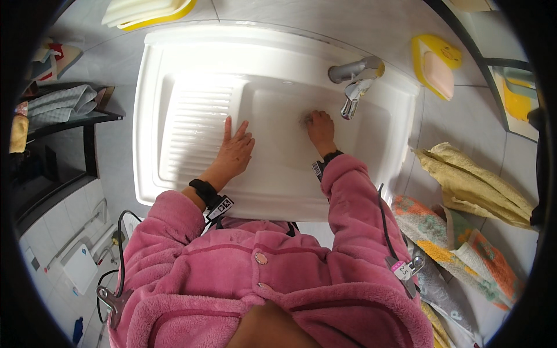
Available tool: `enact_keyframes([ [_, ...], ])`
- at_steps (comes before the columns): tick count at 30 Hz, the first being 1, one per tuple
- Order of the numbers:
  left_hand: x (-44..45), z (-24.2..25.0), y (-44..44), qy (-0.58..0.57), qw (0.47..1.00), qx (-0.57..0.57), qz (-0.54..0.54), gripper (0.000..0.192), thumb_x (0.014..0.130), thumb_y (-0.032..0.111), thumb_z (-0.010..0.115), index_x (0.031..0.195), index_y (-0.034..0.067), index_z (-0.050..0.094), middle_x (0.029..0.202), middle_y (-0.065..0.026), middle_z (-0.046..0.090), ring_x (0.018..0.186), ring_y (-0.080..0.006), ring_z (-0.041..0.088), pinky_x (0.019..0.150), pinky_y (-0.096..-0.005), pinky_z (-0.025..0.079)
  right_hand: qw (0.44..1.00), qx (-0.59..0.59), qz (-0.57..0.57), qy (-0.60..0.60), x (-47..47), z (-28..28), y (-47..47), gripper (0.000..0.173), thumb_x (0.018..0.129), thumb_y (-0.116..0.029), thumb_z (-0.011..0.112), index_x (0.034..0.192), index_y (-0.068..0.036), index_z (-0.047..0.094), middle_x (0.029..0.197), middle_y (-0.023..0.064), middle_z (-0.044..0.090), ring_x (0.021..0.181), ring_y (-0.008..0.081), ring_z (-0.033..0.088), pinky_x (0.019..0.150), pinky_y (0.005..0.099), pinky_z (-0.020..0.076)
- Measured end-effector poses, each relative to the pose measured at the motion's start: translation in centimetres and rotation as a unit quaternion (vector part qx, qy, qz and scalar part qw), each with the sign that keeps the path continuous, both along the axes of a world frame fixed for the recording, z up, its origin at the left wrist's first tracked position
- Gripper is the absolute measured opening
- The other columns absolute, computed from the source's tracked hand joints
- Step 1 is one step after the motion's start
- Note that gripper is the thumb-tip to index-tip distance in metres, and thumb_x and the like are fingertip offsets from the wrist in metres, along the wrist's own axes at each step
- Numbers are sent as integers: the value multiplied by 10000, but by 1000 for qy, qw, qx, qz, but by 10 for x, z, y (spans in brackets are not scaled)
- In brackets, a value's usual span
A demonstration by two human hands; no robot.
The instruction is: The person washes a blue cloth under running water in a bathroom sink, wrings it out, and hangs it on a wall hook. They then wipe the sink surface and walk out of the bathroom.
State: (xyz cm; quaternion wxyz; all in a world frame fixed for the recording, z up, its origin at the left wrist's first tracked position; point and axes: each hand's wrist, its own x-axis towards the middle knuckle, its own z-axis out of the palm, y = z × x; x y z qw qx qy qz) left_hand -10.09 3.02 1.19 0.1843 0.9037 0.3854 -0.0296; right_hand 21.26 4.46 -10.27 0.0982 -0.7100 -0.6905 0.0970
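A white laundry sink point(278, 209) with a ribbed washboard point(198, 126) on its left side lies before me. My left hand point(235, 150) rests with fingers spread by the washboard's right edge and holds nothing. Down in the basin point(274, 143), my right hand point(321, 128) is curled over a grey wiry scourer point(305, 119), probably steel wool. The fingers hide most of it, and its edges are blurred. A chrome tap point(357, 87) reaches over the basin, just above and right of my right hand. No running water can be made out.
Pink soap point(437, 74) sits in a yellow duck-shaped dish point(420, 48) on the right wall. Below hang a yellow towel point(474, 182) and a patterned towel point(461, 248). A dark shelf point(78, 122) at left carries a folded grey cloth point(65, 104). Another yellow-edged dish point(148, 13) is at the top.
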Motion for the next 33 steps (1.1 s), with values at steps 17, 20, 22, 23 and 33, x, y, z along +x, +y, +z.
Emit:
enact_keyframes([
  [17, 0, 5, 1, 33, 999, -24, -2, 439, 769, 163, 714, 1175, 23, 621, 1245, -88, 558, 1439, -321, 262, 1156, -663, -69, 998, -14, -64, -19, 17, 9, -8, 165, 822, -168, 605, 962, -84, 586, 941, 160, 607, 932, 365, 598, 759, 505, 490],
  [20, 0, 5, 2, 27, 999, -24, -1, 442, 766, 162, 717, 1174, 20, 620, 1239, -88, 559, 1437, -325, 264, 1156, -664, -67, 973, -34, -192, -124, 38, 3, -33, 212, 823, -181, 601, 989, -49, 600, 952, 186, 609, 957, 366, 596, 800, 508, 494],
  [22, -1, 4, 1, 26, 999, -19, -4, 443, 765, 163, 718, 1173, 20, 621, 1237, -87, 558, 1434, -328, 267, 1156, -665, -66, 972, -98, -116, -182, 41, -9, -53, 226, 826, -179, 594, 988, -23, 610, 946, 205, 611, 972, 374, 592, 831, 500, 496],
  [23, -1, 3, 1, 22, 1000, -14, -5, 447, 763, 166, 720, 1174, 20, 621, 1240, -87, 556, 1434, -328, 267, 1155, -668, -64, 969, -143, 12, -199, 33, -16, -60, 231, 829, -178, 588, 984, -9, 614, 944, 212, 612, 973, 381, 592, 851, 492, 496],
  [33, 0, 5, 3, 29, 999, -13, -18, 467, 742, 164, 728, 1174, 19, 624, 1253, -88, 550, 1435, -340, 254, 1142, -684, -56, 953, -144, 263, 46, -114, 47, 12, 342, 707, -300, 760, 981, -122, 661, 1156, 95, 594, 1108, 322, 536, 883, 562, 423],
])
